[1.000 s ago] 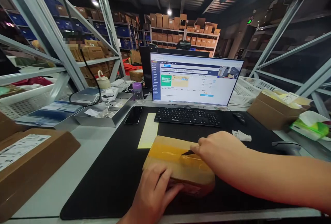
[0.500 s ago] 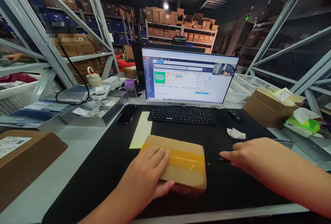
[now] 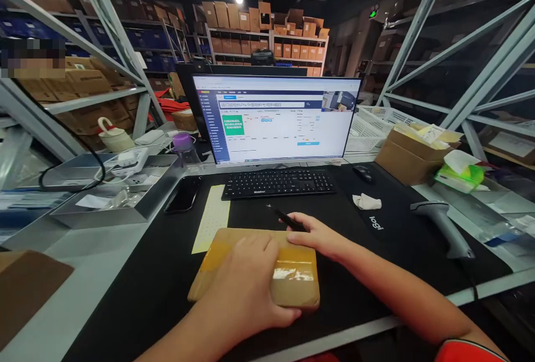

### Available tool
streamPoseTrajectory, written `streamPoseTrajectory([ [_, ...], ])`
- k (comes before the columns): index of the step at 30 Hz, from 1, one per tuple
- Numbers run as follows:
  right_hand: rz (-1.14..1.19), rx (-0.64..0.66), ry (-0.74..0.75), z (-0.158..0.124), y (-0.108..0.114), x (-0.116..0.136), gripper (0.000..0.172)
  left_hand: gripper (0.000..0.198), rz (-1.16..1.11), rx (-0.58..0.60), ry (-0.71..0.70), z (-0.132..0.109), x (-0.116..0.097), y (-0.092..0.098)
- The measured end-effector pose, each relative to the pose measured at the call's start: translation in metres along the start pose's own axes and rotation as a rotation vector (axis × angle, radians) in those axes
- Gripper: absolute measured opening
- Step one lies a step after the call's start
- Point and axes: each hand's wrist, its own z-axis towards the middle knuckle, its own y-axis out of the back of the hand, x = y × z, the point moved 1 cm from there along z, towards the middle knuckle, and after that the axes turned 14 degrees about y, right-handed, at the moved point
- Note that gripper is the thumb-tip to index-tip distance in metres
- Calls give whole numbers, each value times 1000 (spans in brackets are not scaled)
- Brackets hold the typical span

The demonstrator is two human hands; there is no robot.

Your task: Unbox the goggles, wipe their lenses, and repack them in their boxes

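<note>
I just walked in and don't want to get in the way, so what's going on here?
A person at a desk has their left hand laid over a cardboard box on a black mat. Their right hand, at the box's far edge, holds a slim black tool pointing away from the box. Yellow tape runs across the box's top; I can't tell whether it's cut. Beyond are a keyboard and lit monitor.

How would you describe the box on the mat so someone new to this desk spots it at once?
From the monitor, come down past the keyboard to the near part of the black mat. The cardboard box lies there under the left hand. Unlike the brown carton to the right, it has a wide strip of shiny yellow tape across its top.
</note>
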Motion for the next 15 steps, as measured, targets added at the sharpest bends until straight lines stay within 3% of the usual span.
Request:
streamPoseTrajectory([
  [3, 47, -47, 7, -6, 2, -1, 53, 48, 51, 67, 32, 0, -3, 1],
  [5, 68, -44, 5, -8, 3, -1, 52, 49, 105, 4, 44, -7, -2, 0],
  [8, 95, -9, 22, -10, 2, 0, 49, 55, 179, -171, -19, -21, 1, -5],
  [12, 71, 46, 65, -12, -1, 0, 45, 59, 239, -449, -308, -28, 4, -7],
  [15, 41, -14, 62, -9, 0, -5, 42, 56, 264, -674, -486, -26, 6, -2],
])
